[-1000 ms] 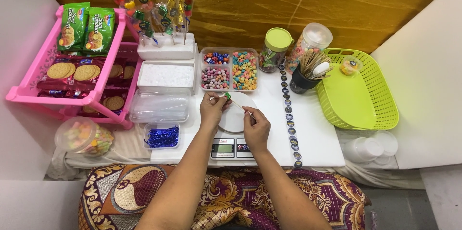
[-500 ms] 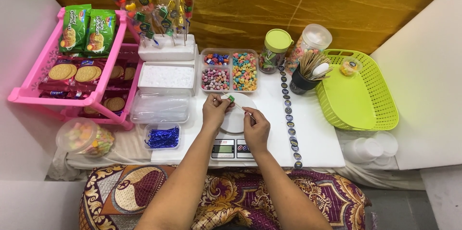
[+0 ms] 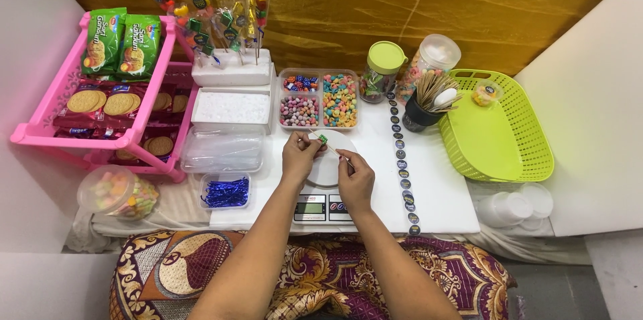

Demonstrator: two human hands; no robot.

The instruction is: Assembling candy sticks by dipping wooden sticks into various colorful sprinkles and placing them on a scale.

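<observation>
Your left hand point(image 3: 299, 154) and right hand point(image 3: 355, 174) are both over the white plate point(image 3: 326, 171) on the small scale point(image 3: 320, 207). Your left grip is pinching a green candy point(image 3: 323, 138), just past the far rim of the plate. Your right grip is pressed together on a thin wooden stick point(image 3: 333, 150). The stick points up and left, to the candy, over the plate.

To do this bit well, I think you should hold the candy still and push the stick slowly through its middle. Keep your left fingertips off to the sides of the candy, so the tip of the stick does not poke them. Stay over the plate, so a dropped candy lands on it.

Just behind the plate is the clear candy tray point(image 3: 319, 99) with four parts. Do not bump it with the stick. Left of the plate lie a flat clear box point(image 3: 223, 149) and a little tub of blue twist ties point(image 3: 226, 192). Right of the plate runs a strip of round stickers point(image 3: 402, 163), then bare white desk point(image 3: 439, 193). That side has the most room to move. The green basket point(image 3: 497, 126) is farther right of the plate. The near edge of the desk is close behind the scale, so keep your wrists up.
</observation>
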